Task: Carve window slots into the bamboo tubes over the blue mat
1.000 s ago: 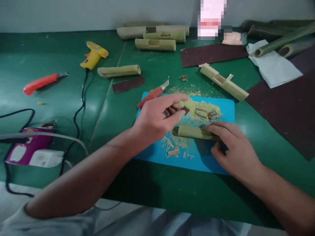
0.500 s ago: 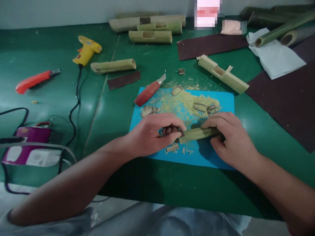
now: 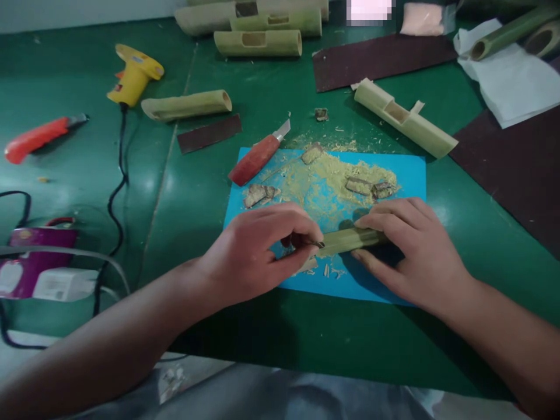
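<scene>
My left hand (image 3: pixel 266 248) pinches a small dark piece of sandpaper (image 3: pixel 321 244), most of it hidden by the fingers. It is at the left end of a short bamboo piece (image 3: pixel 345 240). My right hand (image 3: pixel 406 248) is closed around the other end of that bamboo, thumb in front and fingers behind. Both hands rest over a blue sheet (image 3: pixel 385 291) strewn with pale bamboo dust (image 3: pixel 336 175). Several used sandpaper scraps (image 3: pixel 359 186) lie in the dust. A red-handled carving knife (image 3: pixel 258 156) lies across the sheet's upper left corner.
Notched bamboo tubes (image 3: pixel 258 44) lie at the back, another (image 3: pixel 405 116) at right. Brown sandpaper sheets (image 3: pixel 376 58) and a white cloth (image 3: pixel 510 87) lie beyond. On the left are a yellow glue gun (image 3: pixel 135 74), an orange cutter (image 3: pixel 37 139) and a purple power strip (image 3: pixel 41 256) with cables.
My left hand has turned slightly, and the sandpaper now shows only as a thin dark edge. My right thumb has shifted left along the bamboo. The whole view has tilted down a little.
</scene>
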Motion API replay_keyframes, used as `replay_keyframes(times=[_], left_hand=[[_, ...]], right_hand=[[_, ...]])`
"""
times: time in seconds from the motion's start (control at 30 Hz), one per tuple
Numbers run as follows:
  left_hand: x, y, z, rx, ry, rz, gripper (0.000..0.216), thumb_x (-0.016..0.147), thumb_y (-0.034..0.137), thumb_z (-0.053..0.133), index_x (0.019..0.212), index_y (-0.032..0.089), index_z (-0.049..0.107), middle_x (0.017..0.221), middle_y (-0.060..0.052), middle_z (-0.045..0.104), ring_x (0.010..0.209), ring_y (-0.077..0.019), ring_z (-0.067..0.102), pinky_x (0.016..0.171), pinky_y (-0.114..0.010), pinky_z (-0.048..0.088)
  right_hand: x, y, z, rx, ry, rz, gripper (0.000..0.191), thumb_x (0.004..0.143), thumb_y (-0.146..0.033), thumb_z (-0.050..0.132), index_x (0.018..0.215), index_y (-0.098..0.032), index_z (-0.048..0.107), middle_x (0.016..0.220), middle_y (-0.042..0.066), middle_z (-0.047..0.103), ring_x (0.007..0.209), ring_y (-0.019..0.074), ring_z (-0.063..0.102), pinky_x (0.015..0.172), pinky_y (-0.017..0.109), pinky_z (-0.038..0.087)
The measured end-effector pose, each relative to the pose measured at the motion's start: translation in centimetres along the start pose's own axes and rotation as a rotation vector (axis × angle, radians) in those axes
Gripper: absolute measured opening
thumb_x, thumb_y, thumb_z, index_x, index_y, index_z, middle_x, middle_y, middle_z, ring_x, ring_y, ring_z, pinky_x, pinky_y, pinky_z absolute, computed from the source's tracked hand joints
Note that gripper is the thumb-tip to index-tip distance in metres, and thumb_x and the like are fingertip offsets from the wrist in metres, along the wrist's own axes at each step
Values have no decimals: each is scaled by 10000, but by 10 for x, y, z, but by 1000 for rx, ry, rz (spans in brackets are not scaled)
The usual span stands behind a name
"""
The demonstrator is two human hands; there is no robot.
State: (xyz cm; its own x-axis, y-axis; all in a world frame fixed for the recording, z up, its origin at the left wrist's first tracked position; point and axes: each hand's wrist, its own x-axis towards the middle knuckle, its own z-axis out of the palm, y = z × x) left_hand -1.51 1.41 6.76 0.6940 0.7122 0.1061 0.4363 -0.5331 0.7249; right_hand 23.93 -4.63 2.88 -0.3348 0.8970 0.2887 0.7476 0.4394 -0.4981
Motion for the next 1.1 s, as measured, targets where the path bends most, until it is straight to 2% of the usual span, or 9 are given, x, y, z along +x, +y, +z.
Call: replay_keyframes(times=[0.13,0.23,0.37,0.57,0.7,0.87,1.0,1.1], left_hand=[[-2,3,1,67,-11,88,166,931,108,640,963,261,695,946,-11,757,868,-158,734,803,-270,577],[-4,4,2,97,-18,107,185,950,116,621,985,272,714,977,-22,769,879,-171,741,806,-289,585],[-7,7,4,94,20,42,193,959,143,638,1029,302,722,975,-3,787,859,-172,752,804,-295,595],[-6,8,3,121,-12,7,119,952,194,661,947,289,731,968,-11,784,881,-184,749,829,-307,602],[-7,7,2,103,-23,-14,103,944,193,680,950,284,730,933,5,777,852,-168,744,804,-283,592],[-7,7,2,115,28,-79,76,913,209,722,947,278,723,899,20,755,786,-148,720,749,-264,566],[-7,7,2,117,8,-128,8,914,259,722,912,253,716,802,19,724,713,-146,684,690,-262,543],[-8,7,1,132,-2,-151,48,924,275,706,890,240,709,789,19,727,692,-136,673,672,-247,531]], right_hand=[[-1,0,1,0,20,1,192,960,-370,649,1088,-229,657,1096,94,722,1002,290,653,830,448,494],[-2,-2,2,-5,10,24,179,964,-386,652,1079,-250,653,1111,86,722,1018,292,656,822,444,497],[-4,-4,3,-39,18,10,178,979,-396,633,1057,-238,663,1074,94,726,969,286,653,770,431,494],[-6,-8,5,-74,15,-16,206,975,-377,650,1086,-210,693,1057,107,739,917,277,645,746,428,486],[-6,-10,6,-80,17,-13,181,974,-364,651,1058,-211,702,1038,108,738,902,273,642,730,420,476],[-6,-10,6,-92,12,-23,197,978,-372,644,1065,-203,694,1045,116,738,904,279,636,720,420,470],[-6,-8,6,-91,12,-22,197,975,-385,645,1068,-217,691,1035,99,735,899,263,632,736,409,466],[-5,-7,6,-87,20,-29,193,965,-378,654,1061,-215,690,1026,98,734,894,260,629,737,404,463]])
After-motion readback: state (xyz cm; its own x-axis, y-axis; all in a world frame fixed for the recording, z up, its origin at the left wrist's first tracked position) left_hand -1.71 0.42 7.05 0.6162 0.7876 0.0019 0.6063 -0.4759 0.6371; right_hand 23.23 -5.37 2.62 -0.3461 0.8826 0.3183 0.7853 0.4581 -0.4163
